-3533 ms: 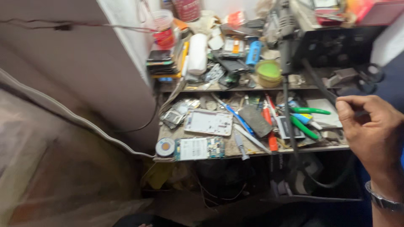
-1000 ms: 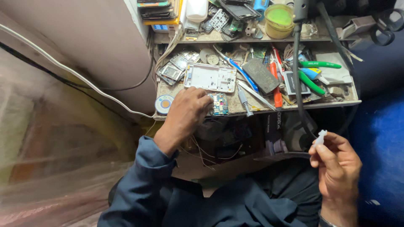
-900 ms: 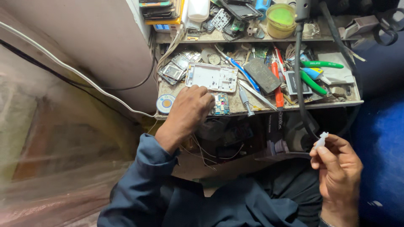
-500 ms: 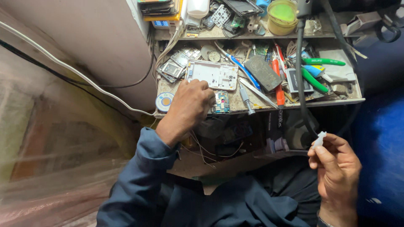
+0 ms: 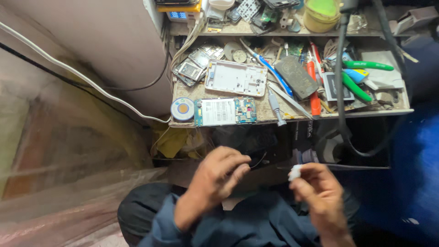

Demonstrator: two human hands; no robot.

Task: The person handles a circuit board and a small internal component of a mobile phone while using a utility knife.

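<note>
Head view looks down at both hands held low in front of the cluttered workbench (image 5: 292, 115): the right hand (image 5: 320, 196) pinches a small white piece (image 5: 295, 172) between thumb and fingertips, clamped on it. Just beside it, the left hand (image 5: 219, 176) curls its fingers around a thin dark wire (image 5: 259, 159), below the circuit board (image 5: 225, 111) and white phone frame (image 5: 236, 77) lying on the bench.

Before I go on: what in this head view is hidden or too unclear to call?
- Left hand: its grip is blurred; a thin dark wire shows by the fingers, contact unclear.
- Right hand: small white piece at the fingertips, too small to identify.
- Green tub: cut off by the top edge.
</note>
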